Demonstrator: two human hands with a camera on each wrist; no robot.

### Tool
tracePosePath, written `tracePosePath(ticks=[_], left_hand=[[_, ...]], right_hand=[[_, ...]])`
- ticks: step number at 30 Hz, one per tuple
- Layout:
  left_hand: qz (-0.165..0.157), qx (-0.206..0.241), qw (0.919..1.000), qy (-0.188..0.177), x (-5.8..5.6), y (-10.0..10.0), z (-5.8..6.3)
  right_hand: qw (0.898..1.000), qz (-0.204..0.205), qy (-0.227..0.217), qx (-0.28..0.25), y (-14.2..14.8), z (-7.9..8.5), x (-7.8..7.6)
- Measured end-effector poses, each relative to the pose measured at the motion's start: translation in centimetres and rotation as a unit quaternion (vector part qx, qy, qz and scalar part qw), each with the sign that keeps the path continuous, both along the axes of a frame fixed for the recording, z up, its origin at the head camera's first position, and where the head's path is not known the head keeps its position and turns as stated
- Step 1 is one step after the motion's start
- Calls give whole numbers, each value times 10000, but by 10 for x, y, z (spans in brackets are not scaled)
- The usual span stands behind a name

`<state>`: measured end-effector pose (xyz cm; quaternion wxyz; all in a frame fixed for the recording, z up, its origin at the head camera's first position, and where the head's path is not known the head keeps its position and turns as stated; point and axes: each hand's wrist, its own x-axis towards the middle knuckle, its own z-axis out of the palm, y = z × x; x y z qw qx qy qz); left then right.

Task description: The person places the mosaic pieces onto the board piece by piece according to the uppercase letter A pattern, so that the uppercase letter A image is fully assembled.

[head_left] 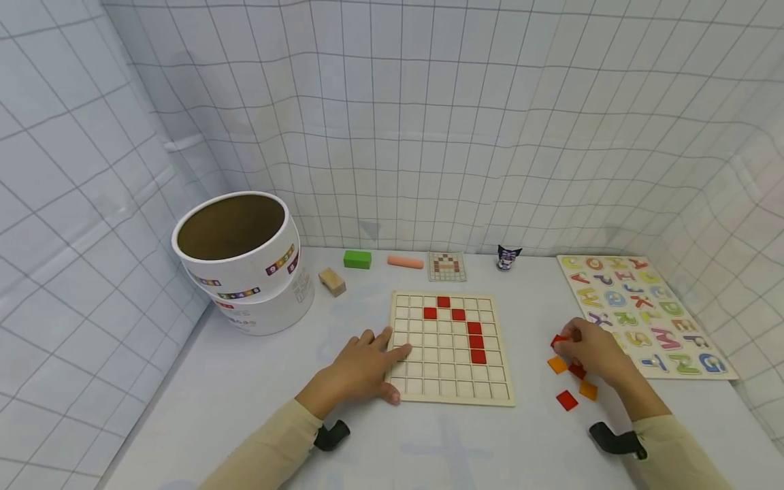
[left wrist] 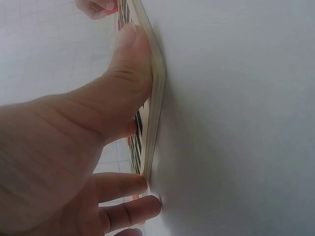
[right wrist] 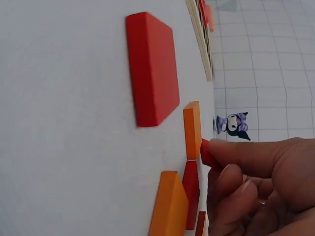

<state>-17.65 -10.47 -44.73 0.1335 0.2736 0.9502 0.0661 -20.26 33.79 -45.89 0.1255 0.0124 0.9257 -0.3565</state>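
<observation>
The person's left hand (head_left: pixel 361 367) is resting with fingers spread on the left edge of a square, pale wooden grid board (head_left: pixel 431 354), its thumb touching near the near-left corner. The board is lying between the 2 hands, and 6 flat red square tiles (head_left: pixel 476 341) are sitting in its cells. The right hand (head_left: pixel 593 348) is pinching a small red square tile (head_left: pixel 557 339) between thumb and fingers. Just beside and below that hand, 2 flat orange square tiles (head_left: pixel 557 365) and some loose red tiles (head_left: pixel 567 400) are lying on the white table (head_left: pixel 453 449). Beyond the right hand, to its right, a pale board of coloured letters (head_left: pixel 658 323) is lying; to its left, a small dark-eared figure (head_left: pixel 505 258) is standing. Beyond the left hand, to its left, a white cylindrical tub (head_left: pixel 275 303) is standing, while a bright green rectangular block (head_left: pixel 357 259) is lying straight beyond it
</observation>
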Motion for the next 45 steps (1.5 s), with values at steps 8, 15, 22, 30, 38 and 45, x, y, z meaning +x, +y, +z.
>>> tracePosePath(ticks=[8,15,22,30,38,45], left_hand=[[0,-27,10000,18,1,-1,1],[7,-63,10000,34,2,-1,0],[-1,-64,10000,39,2,-2,-1],[-70,-140,9999,72,-1,0,-4],[-98,-165,9997,142,-1,-1,-3],[-121,-113,9997,174,0,-2,1]], right_hand=[[9754,-153,-365,-2169,-7,3,-15],[9450,-122,-531,-3224,-55,9,-39],[9364,510,-813,-3376,-138,9,-57],[9557,1188,-776,-2579,-203,7,-58],[9858,1555,164,-605,-227,6,-56],[9839,1687,588,23,-234,7,-55]])
